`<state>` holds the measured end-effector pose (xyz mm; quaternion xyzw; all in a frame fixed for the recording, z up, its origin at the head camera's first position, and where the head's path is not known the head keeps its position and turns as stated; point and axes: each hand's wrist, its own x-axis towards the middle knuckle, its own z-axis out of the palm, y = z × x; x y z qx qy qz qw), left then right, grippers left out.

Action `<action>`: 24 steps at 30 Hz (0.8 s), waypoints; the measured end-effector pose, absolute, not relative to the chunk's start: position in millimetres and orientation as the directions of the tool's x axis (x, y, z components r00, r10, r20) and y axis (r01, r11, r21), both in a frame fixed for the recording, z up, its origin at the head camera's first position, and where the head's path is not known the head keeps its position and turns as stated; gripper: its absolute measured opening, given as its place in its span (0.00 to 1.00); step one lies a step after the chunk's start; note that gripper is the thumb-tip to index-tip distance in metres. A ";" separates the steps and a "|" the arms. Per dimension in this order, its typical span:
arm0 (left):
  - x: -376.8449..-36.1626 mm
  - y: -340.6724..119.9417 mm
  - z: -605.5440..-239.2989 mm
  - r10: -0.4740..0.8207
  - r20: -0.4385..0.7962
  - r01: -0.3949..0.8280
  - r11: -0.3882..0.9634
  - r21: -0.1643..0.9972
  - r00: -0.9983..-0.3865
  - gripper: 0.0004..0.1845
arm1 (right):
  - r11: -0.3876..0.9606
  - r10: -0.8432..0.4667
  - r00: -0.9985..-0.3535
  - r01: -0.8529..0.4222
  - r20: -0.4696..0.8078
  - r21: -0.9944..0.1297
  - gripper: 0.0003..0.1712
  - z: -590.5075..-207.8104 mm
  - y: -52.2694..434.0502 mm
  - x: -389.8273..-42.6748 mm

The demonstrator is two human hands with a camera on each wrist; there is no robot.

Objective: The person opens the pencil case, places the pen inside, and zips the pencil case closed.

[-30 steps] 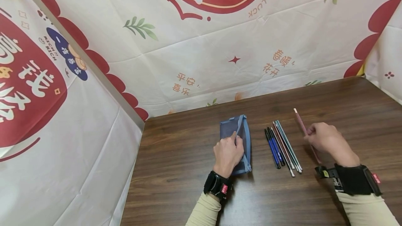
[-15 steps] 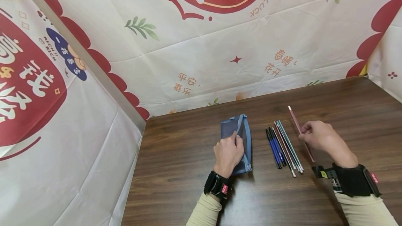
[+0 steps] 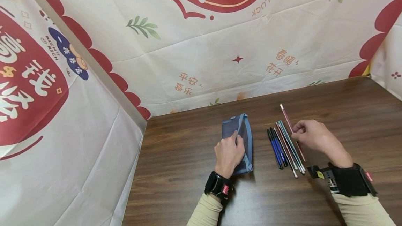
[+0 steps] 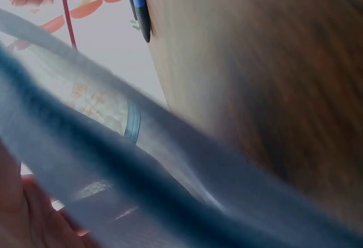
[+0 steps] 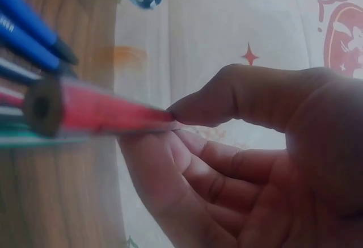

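Dark wooden table (image 3: 194,170): left hand (image 3: 228,154) pinches blue mesh pouch (image 3: 239,135), steadying it; right hand (image 3: 311,137), beside it, fingers curled, grips slim pink pencil (image 3: 286,115) over pen row (image 3: 284,145).

The table (image 3: 188,156) is dark wood-grain with a smooth, faint sheen. The pouch (image 3: 230,132) is matt blue cloth. The backdrop (image 3: 204,51) is creased printed sheet.

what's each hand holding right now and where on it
The right hand pinches a red pencil near mid-shaft. The left hand grips the blue pencil pouch at its open zipper edge.
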<state>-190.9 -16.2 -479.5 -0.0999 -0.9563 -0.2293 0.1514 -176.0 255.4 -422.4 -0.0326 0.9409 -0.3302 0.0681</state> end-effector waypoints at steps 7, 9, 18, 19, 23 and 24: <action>-190.6 -15.7 -479.1 0.128 0.332 0.265 0.872 0.411 -0.935 0.21 | 0.770 -0.112 -0.988 -0.021 -0.102 -0.638 0.15 -421.5 246.8 -177.0; -190.5 -15.6 -478.8 0.126 0.326 0.261 0.872 0.413 -0.937 0.21 | 0.765 -0.121 -0.988 -0.029 -0.099 -0.643 0.15 -421.5 244.6 -178.0; -190.6 -15.1 -477.7 0.123 0.317 0.254 0.873 0.417 -0.941 0.21 | 0.738 -0.132 -0.986 -0.030 -0.100 -0.674 0.14 -423.0 237.2 -181.5; -190.8 -15.3 -477.9 0.124 0.316 0.255 0.872 0.417 -0.940 0.21 | 0.731 -0.137 -0.985 -0.031 -0.102 -0.681 0.14 -422.7 235.9 -181.6; -191.1 -16.0 -479.0 0.125 0.310 0.253 0.873 0.418 -0.943 0.21 | 0.703 -0.160 -0.979 -0.023 -0.127 -0.711 0.14 -420.7 230.3 -182.4; -191.2 -16.1 -479.3 0.124 0.306 0.250 0.874 0.418 -0.944 0.22 | 0.696 -0.168 -0.977 -0.023 -0.131 -0.717 0.14 -420.5 228.6 -182.8</action>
